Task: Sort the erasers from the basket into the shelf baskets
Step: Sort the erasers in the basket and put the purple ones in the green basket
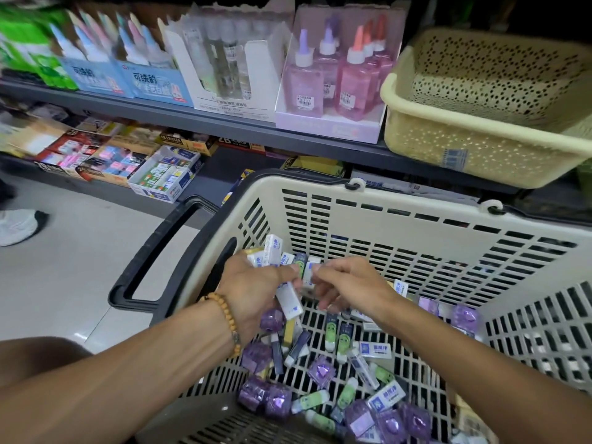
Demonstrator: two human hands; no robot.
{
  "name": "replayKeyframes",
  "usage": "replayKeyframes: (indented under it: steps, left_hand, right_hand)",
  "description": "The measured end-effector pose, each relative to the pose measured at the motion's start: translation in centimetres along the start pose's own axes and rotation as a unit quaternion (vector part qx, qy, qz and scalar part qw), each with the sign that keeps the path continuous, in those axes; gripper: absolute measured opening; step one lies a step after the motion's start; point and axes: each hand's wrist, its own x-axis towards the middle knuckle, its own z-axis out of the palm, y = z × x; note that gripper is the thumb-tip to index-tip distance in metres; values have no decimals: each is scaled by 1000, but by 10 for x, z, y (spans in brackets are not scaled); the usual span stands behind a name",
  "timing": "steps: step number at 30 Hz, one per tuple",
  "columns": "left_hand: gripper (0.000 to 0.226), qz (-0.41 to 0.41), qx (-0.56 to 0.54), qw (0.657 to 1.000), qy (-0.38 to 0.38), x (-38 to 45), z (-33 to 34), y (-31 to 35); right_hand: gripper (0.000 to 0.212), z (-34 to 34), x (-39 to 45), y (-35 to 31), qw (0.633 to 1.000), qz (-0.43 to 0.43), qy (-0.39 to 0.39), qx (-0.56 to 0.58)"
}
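Stationery aisle: cream shelf basket (480, 155) far right. Left hand (256, 290) grips white erasers (290, 302) above the shopping basket (416, 225); right hand (349, 283) apparently pinches another. Best gather matching kinds before lifting.

grey shelves (224, 123), perhaps tiled floor (80, 251)

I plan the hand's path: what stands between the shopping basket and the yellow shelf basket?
Head view: only the dark shelf edge separates shopping basket and yellow shelf basket.
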Motion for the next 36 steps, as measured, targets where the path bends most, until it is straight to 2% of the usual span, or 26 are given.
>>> replayKeyframes:
  steps: [2,4,7,11,13,16,19,22,23,25,28,30,32,36]
  left_hand:
    - [33,9,-4,1000,8,1,4,0]
    - [32,9,-26,1000,1,0,8,0]
    - [26,10,-25,999,-20,0,9,0]
    - [41,-2,-21,1000,-6,4,3,2]
    - [46,-19,-9,1000,-15,4,2,4]
    - [37,-56,14,997,-53,1,1,5]
    - [31,-94,18,991,-91,0,-1,5]
    - [7,-120,46,982,-139,-4,-4,7]
    - [6,-122,53,981,-143,-4,-4,8]
    - [18,-117,65,982,-135,-2,-5,7]
    - [32,-108,81,983,-125,-1,-3,5]
    - [30,-103,89,981,-138,-2,0,4]
    - [22,-101,99,977,-159,-3,2,5]
    - [13,-116,87,978,-148,-4,2,4]
  right_hand:
    - [29,1,-13,-5,995,2,-98,2]
    - [26,4,-21,-7,990,6,-138,-1]
    - [9,4,-25,-6,994,10,-101,43]
    - [12,-18,-25,3,992,24,17,122]
    - [9,-27,-22,8,992,26,67,104]
    - [9,-32,-10,16,993,51,106,26]
    - [18,-24,7,19,992,82,101,4]
    - [18,-9,22,19,989,96,105,37]
    - [19,-6,26,19,988,98,110,46]
    - [18,-4,26,18,988,94,117,34]
    - [21,-8,12,13,991,49,112,45]
    - [27,-10,1,5,994,21,49,93]
    - [19,-8,-7,-2,994,-3,-15,104]
    - [11,-15,-8,-4,993,7,15,114]
